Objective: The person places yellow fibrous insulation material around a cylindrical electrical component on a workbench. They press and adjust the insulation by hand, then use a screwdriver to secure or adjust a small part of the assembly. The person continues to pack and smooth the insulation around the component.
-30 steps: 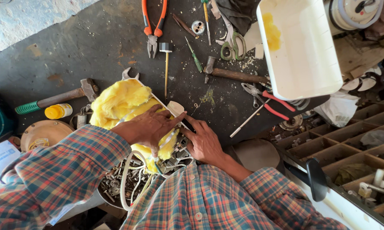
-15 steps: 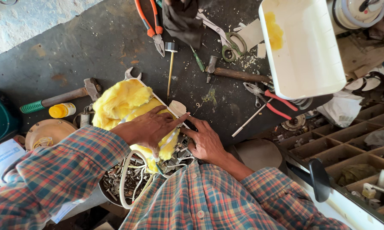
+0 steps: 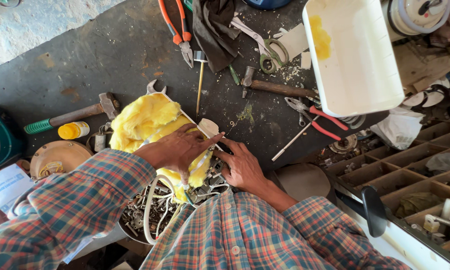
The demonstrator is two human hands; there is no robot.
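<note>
Pressing yellow insulation (image 3: 145, 120): left hand (image 3: 177, 150) flat open; right hand (image 3: 242, 167) open at edge, tools crowding.

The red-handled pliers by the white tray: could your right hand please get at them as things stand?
Probably yes: the right hand rests on the yellow-padded unit, and the dark bench between it and the red-handled pliers holds only a thin rod.

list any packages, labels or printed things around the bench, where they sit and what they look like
Small bottle: lies on its side left of the yellow insulation, yellow with a white end.
Printed sheet: at the left edge, below the teal container, white with blue print.
White plastic bag: right side, under the white tray, crumpled.
No screens or signs show.
</note>
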